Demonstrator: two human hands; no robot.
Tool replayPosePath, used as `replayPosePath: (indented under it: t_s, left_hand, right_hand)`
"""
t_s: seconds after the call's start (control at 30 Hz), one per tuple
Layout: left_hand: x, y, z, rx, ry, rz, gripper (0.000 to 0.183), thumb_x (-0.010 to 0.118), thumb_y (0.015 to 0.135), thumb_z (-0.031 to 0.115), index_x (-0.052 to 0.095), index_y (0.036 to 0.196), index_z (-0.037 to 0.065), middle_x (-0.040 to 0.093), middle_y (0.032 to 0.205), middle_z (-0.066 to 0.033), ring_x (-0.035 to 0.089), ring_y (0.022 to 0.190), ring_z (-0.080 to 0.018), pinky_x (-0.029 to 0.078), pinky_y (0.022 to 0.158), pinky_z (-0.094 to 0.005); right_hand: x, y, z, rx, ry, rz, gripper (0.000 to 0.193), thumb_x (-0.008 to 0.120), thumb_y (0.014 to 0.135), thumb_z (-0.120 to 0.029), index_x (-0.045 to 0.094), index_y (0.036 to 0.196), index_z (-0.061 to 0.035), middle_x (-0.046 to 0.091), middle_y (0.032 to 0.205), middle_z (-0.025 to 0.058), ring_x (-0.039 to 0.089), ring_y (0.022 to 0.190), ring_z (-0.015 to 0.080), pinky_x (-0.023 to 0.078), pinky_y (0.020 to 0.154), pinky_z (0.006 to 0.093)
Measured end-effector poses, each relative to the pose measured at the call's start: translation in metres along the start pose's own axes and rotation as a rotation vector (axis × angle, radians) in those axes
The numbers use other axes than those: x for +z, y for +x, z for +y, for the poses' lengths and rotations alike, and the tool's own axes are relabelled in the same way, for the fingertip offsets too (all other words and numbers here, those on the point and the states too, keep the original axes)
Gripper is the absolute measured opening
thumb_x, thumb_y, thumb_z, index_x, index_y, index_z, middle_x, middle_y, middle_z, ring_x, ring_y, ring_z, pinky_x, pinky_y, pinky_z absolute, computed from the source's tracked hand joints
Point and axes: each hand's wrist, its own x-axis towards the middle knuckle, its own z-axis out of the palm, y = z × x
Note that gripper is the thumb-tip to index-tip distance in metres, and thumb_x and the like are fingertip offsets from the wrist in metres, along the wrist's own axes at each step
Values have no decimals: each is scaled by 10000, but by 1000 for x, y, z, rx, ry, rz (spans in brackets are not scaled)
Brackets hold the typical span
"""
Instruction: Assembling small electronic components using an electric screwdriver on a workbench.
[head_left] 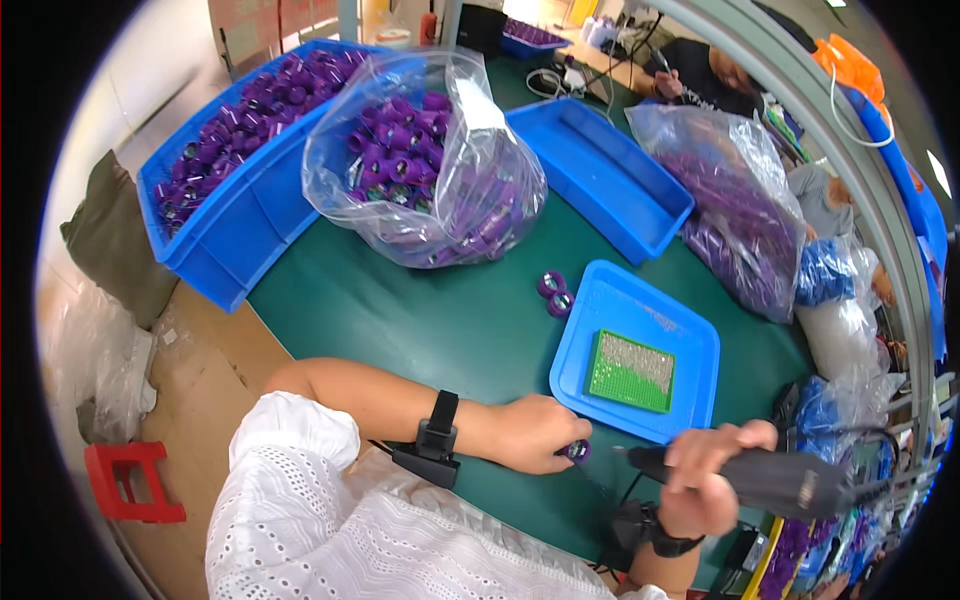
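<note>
My left hand (540, 434) is closed around a small purple cylindrical part (576, 451), whose round end faces right. In my right hand (708, 470) lies a black electric screwdriver (780, 482), held level with its tip pointing left. A short gap separates that tip from the purple part. Just beyond my hands, a light-blue tray (690, 345) holds a green block (632, 372) covered with rows of tiny metal pieces, probably screws. Two more purple parts (555, 294) lie on the green table left of the tray.
A deep blue bin (240, 240) full of purple parts stands far left. Beside it is an open clear bag (440, 190) of the same parts. Behind are a blue tray (605, 175) and a purple-filled bag (730, 200). A red stool (135, 482) stands on the floor; another person (705, 75) works opposite.
</note>
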Motion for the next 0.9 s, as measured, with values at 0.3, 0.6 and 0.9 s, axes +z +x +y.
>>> replayPosePath:
  t_s: [0.3, 0.6, 0.9]
  left_hand:
    - [-220, -18, -2, -317, 370, 944, 403, 739, 700, 175, 625, 1047, 4, 581, 640, -49, 495, 577, -85, 436, 558, -250]
    - [-123, -2, -31, -120, 424, 575, 405, 640, 701, 51, 577, 1098, -2, 596, 805, -119, 579, 664, -246, 474, 626, -357]
    - [-104, 35, -99, -479, 149, 327, 298, 698, 669, 106, 640, 954, 40, 481, 553, -41, 483, 509, -128, 391, 492, -288]
  right_hand:
    - [-29, 6, -50, -271, 50, 161, 407, 590, 743, -80, 372, 1084, -38, 476, 631, 40, 479, 462, 127, 420, 556, 284]
    - [-39, 8, -47, -200, 90, 96, 387, 572, 744, -63, 375, 1076, -36, 490, 630, 54, 492, 468, 149, 430, 575, 304]
    - [-37, 11, -44, -194, 83, 71, 377, 578, 737, -51, 389, 1063, -30, 505, 645, 66, 497, 474, 170, 418, 578, 329]
